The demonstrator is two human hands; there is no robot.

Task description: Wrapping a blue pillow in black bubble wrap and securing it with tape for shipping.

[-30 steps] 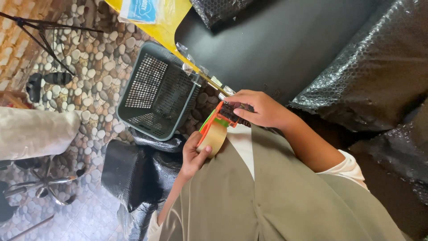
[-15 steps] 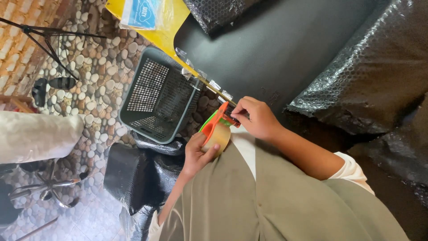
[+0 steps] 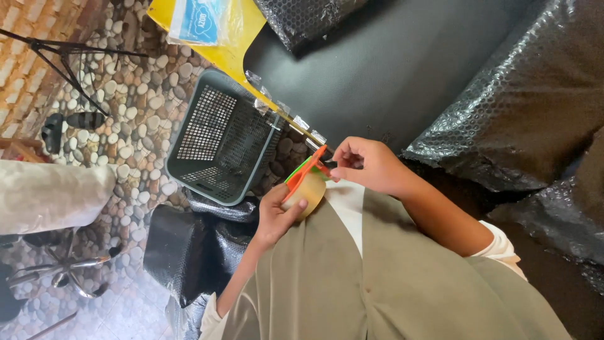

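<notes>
The left hand's fingers wrap a tan roll of packing tape in an orange and green plastic dispenser, held just above the lap. The right hand's fingers pinch together at the dispenser's front end. Beside the dispenser lies a black padded bench; a grey perforated plastic basket sits on the pebble-stone floor below it.

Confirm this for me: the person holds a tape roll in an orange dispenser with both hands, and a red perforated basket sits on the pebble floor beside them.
One detail is off: the basket is grey-green, not red, as the head view shows. The rest holds. The left hand grips the tape roll in its orange dispenser, the right hand pinches at its top end, and the perforated basket sits on the pebble floor beside the person.
</notes>
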